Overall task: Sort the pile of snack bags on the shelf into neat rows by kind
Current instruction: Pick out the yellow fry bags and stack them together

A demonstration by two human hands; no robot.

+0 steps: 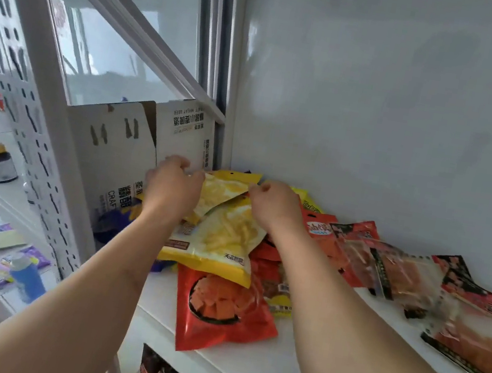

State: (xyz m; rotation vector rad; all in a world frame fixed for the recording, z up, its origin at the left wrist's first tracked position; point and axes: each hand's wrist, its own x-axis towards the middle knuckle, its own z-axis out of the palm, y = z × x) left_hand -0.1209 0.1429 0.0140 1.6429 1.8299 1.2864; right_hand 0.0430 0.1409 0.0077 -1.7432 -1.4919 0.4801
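Snack bags (223, 238) on shelf (289, 366), right of box (108, 147).

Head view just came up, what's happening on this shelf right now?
A person is sorting snack bags. The left hand and right hand each pinch a top corner of a yellow plastic bag of fries, held above a second yellow bag. A red bag lies under those, and more red bags trail rightward along the white shelf, still unsorted.

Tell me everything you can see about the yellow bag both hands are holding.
The yellow bag is a glossy, flat plastic pouch picturing pale yellow strips. It is tilted up at the back of the pile on the white shelf. The left hand pinches its left top edge, the right hand its right. It overlaps a second yellow bag.
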